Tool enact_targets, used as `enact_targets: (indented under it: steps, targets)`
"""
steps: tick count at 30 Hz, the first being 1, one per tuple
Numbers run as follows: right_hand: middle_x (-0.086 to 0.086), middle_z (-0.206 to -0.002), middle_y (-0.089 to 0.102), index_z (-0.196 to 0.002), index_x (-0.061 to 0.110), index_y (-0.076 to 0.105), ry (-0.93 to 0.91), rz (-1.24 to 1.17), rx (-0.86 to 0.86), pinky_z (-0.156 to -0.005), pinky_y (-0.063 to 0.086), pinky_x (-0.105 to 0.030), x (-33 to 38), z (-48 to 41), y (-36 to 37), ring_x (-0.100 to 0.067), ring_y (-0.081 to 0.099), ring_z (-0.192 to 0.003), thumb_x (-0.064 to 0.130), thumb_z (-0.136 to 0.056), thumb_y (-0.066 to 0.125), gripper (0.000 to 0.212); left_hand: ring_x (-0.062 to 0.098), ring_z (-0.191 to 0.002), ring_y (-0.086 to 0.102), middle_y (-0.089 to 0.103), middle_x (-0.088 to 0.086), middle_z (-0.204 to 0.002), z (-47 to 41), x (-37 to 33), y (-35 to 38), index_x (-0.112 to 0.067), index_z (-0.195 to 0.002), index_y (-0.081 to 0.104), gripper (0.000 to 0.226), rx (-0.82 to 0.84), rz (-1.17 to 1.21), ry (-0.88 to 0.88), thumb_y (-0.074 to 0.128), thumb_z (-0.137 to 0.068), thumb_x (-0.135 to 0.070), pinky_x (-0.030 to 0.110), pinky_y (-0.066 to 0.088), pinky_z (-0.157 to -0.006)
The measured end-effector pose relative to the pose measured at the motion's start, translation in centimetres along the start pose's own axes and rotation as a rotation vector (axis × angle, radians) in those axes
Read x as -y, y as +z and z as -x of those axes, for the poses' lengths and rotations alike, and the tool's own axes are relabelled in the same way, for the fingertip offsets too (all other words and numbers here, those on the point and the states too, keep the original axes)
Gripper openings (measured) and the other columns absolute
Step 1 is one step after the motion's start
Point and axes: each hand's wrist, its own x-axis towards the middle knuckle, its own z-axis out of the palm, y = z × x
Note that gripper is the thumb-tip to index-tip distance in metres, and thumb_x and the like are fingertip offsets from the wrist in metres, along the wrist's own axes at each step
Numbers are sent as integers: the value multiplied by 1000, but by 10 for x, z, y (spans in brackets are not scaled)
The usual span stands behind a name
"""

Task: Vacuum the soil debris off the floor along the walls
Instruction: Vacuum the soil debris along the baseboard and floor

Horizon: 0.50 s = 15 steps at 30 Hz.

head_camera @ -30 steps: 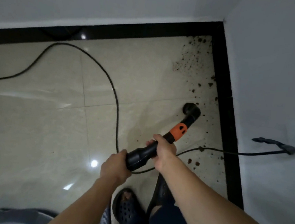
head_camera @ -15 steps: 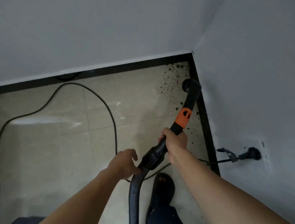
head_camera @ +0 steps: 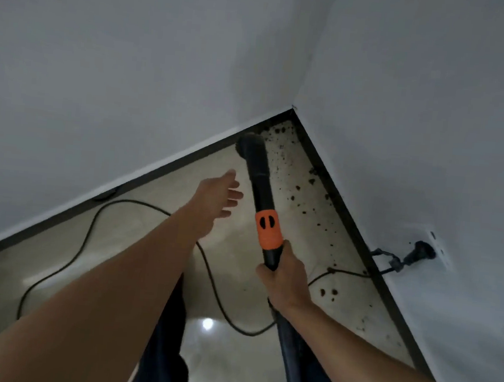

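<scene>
**Head view: one hand drives the wand into the far corner**

At the left, the cord (head_camera: 88, 231) loops loose over the floor (head_camera: 115, 270), well apart from the nozzle, so it should not foul your stroke. Your left hand (head_camera: 216, 197) hangs in the air just left of the wand (head_camera: 260, 185), fingers straight and spread, holding nothing. I judge it is free for balance or to join the grip.

The wand points away from you, with its nozzle (head_camera: 250, 146) at the foot of the far wall (head_camera: 131, 89), just left of the corner. Whether it touches the floor I cannot tell. Your right hand (head_camera: 287, 280) wraps its fingers round the wand just below the orange collar (head_camera: 268, 232), far enough forward to steer the tip alone.

The soil (head_camera: 294, 194) lies right of the nozzle, thick in the far corner, then scattered nearer along the right skirting (head_camera: 387, 297). Most of the job seems left, so sweeping right, then back toward you, looks natural. At the far right the plug (head_camera: 419, 251) sits in the socket (head_camera: 440, 250), and its cord crosses the soil strip near your right hand. Mind it.
</scene>
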Motion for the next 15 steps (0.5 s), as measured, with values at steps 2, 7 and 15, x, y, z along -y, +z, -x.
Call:
enact_targets:
  steps: [2, 7, 15]
  targets:
    - [1, -75, 56, -96, 19, 42, -11, 59, -3, -52, 41, -22, 5, -3, 17, -12, 54, -59, 14, -88, 62, 22, 25, -97, 65, 69, 10, -103, -15, -17, 5, -8, -112, 61, 38, 93, -13, -23, 47, -99, -41, 41, 50, -91]
    - [5, -77, 56, -101, 23, 36, 59, 176, -87, -58, 42, -26, 22, -3, 60, -16, 57, -67, 21, -90, 59, 26, 29, -95, 65, 66, 15, -107, -41, -25, -4, -2, -122, 54, 38, 176, -134, -86, 61, -93, -27, 40, 56, -75]
    - [8, -73, 58, -84, 31, 46, 235, 21, -66, -52, 36, -22, 12, -7, 61, -8, 56, -63, 28, -77, 67, 23, 32, -105, 62, 62, 16, -115, -59, -31, -10, -3, -124, 49, 33, 264, -138, -93, 53, -98, -23, 48, 53, -87]
